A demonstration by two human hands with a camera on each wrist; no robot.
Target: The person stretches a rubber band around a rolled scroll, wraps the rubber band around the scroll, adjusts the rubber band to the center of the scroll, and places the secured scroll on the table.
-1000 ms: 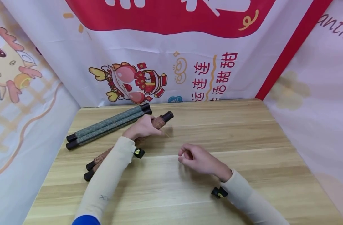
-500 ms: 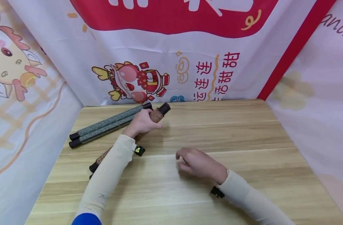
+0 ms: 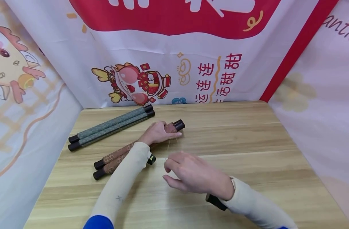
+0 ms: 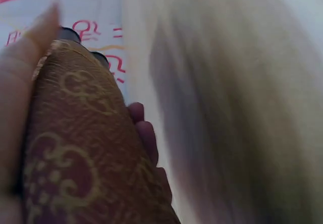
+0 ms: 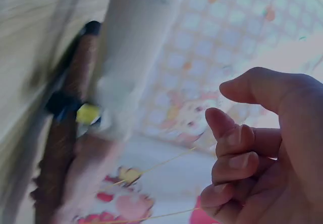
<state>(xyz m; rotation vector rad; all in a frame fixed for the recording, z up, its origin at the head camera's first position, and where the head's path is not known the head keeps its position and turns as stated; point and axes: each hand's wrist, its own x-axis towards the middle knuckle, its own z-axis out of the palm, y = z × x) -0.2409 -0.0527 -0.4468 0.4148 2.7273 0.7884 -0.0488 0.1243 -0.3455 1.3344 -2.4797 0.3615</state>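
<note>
A brown patterned scroll [image 3: 117, 155], rolled up as two rolls side by side with dark end caps, lies slantwise at the left. My left hand [image 3: 157, 133] grips it near its far end; in the left wrist view, the thumb and fingers lie on either side of the brown roll [image 4: 91, 143]. A thin yellowish string [image 3: 168, 147] runs from the scroll to my right hand [image 3: 193, 173]. In the right wrist view, two strands of the string [image 5: 164, 164] stretch toward the curled fingers [image 5: 234, 162], which hook it; the thumb stays apart from them.
A green patterned scroll [image 3: 112, 127], also two rolls with dark caps, lies behind the brown one on the wooden table [image 3: 249, 143]. A printed cloth backdrop [image 3: 249, 70] stands along the table's back edge, with more cloth at both sides.
The left hand has shifted the brown scroll rightward and nearer, away from the green one. The right hand has moved left toward it, and string now stretches between scroll and right hand.
</note>
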